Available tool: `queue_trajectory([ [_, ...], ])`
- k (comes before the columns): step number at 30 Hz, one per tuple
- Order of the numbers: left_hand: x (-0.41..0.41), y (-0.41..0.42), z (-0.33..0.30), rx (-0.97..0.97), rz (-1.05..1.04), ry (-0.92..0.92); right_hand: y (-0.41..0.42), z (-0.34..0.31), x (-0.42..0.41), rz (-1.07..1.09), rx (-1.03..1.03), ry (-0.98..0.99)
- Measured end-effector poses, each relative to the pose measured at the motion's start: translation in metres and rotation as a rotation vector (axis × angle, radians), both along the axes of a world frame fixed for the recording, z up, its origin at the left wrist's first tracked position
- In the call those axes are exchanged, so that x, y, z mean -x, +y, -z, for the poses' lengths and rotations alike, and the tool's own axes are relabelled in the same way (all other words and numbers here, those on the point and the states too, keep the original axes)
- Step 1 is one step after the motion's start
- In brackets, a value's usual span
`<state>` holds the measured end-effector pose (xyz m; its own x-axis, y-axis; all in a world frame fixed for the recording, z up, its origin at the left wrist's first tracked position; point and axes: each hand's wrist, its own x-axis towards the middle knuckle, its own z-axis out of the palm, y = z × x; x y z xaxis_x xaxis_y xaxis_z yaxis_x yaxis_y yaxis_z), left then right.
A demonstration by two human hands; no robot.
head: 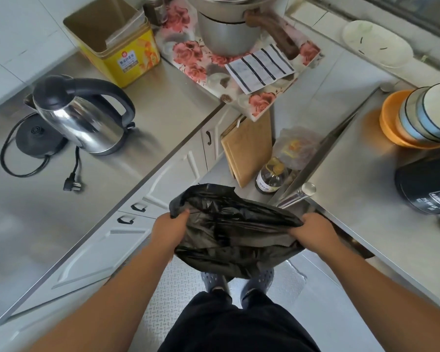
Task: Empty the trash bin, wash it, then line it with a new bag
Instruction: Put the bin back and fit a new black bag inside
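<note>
A black plastic trash bag (235, 235) hangs in the air in front of me, over the floor between two counters. My left hand (169, 228) grips its rim on the left side. My right hand (313, 229) grips the rim on the right side. The bag's mouth is stretched between both hands and its body sags down above my feet. No trash bin shows in this view; whatever lies under the bag is hidden.
A steel kettle (84, 118) with its base and loose cord stands on the left counter (36, 212). Behind it is a yellow tin box (117, 39). A bottle (271, 177) and a cutting board (248, 148) stand on the floor in the corner. Bowls (417, 115) sit on the right counter.
</note>
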<state>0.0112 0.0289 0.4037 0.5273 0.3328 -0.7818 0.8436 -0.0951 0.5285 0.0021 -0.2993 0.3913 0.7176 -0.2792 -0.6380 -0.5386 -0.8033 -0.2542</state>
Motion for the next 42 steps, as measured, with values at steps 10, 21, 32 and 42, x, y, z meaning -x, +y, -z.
queue_trajectory([
  [10,0.004,-0.041,0.054,0.222,0.022,0.033,0.02,0.033,0.033,-0.063,0.171,-0.053],
  [21,0.023,-0.079,0.197,0.424,0.17,0.144,0.105,0.235,0.021,-0.239,-0.437,0.195],
  [32,-0.019,-0.052,0.343,0.482,0.193,0.197,0.12,0.401,0.006,-0.162,-0.378,0.216],
  [42,-0.076,-0.015,0.481,-0.203,0.67,0.133,0.113,0.481,-0.011,-0.475,-0.074,0.037],
])
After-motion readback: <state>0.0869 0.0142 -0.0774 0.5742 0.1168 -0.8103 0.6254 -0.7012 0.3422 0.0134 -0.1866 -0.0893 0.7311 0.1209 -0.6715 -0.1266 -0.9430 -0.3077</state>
